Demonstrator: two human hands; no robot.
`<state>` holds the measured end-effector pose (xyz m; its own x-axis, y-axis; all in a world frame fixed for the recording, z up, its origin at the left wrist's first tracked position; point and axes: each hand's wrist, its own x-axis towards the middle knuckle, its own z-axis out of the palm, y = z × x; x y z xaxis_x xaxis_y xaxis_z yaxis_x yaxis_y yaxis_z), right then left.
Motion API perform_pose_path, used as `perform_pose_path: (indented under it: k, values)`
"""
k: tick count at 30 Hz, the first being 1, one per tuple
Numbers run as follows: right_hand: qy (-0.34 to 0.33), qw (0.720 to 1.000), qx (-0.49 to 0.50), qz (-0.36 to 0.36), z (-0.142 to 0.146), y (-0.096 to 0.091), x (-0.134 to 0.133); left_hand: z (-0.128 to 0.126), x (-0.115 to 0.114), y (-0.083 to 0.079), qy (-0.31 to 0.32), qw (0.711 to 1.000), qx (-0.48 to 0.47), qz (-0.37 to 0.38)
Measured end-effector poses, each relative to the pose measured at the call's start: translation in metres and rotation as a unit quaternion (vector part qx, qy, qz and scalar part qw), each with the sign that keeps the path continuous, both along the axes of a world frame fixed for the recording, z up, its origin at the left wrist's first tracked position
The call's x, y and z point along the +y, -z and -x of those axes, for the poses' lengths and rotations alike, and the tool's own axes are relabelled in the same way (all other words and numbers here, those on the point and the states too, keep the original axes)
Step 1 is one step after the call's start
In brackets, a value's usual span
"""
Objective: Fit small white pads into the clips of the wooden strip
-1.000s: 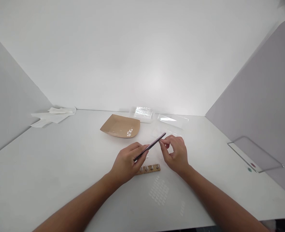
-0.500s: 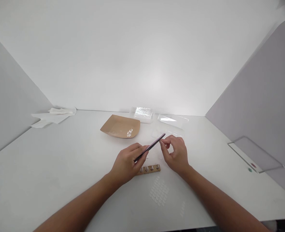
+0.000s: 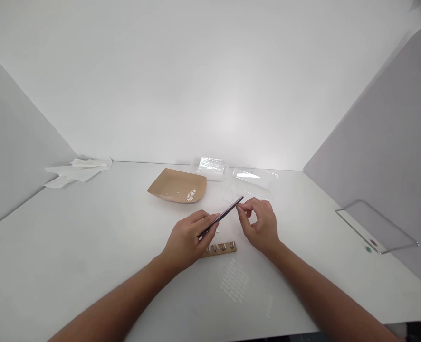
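My left hand (image 3: 187, 240) is closed round a long thin dark file (image 3: 222, 216) that slants up to the right. My right hand (image 3: 261, 227) pinches something tiny between thumb and forefinger right at the file's far tip; I cannot make out what it is. Just below both hands lies a brown strip (image 3: 220, 249) with a row of small nail tips stuck on it. A sheet of small white adhesive tabs (image 3: 234, 282) lies nearer to me.
A brown paper tray (image 3: 177, 186) with a few small white pieces stands behind my left hand. Clear plastic packets (image 3: 212, 166) and a clear lid (image 3: 255, 176) lie at the back. Crumpled tissues (image 3: 79, 168) sit far left. A clear stand (image 3: 376, 227) is at the right.
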<state>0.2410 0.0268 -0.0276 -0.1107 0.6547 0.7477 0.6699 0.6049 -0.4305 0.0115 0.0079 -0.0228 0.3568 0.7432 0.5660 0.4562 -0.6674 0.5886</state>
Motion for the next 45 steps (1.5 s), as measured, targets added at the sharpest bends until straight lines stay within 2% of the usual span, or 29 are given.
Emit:
perform_pose_path:
  k: [4,10,16,20,26,32,39,45]
  values:
    - [-0.018,1.0,-0.017,0.017,0.0006,0.0033,-0.0015,-0.0001,0.0003,-0.0001,0.001,1.0,0.0,0.0]
    - [0.022,1.0,-0.002,0.013,-0.0022,0.0033,0.0012,0.0002,0.0008,-0.0001,0.005,1.0,0.001,0.006]
    - [-0.027,0.999,0.012,0.045,0.0018,0.0039,-0.0028,0.0006,0.0007,0.001,0.004,1.0,0.002,0.014]
    - [-0.007,0.997,0.047,0.062,0.0018,0.0056,-0.0033,0.0003,0.0004,0.0003,0.001,1.0,0.005,0.013]
    - [-0.008,0.996,0.045,0.08,-0.0023,0.0059,-0.0014,0.0004,-0.0001,-0.0015,0.001,1.0,0.009,0.011]
    - [-0.019,0.997,0.013,0.07,0.0019,0.0063,-0.0072,0.0,-0.0002,-0.0011,0.002,1.0,0.008,0.012]
    - [0.047,0.997,0.026,0.048,-0.0014,0.0067,-0.0028,-0.0004,-0.001,-0.0025,0.007,1.0,0.005,0.016]
    - [0.034,0.999,-0.018,0.01,-0.0005,0.006,-0.0051,-0.0004,-0.0013,-0.0023,0.004,1.0,0.009,0.005]
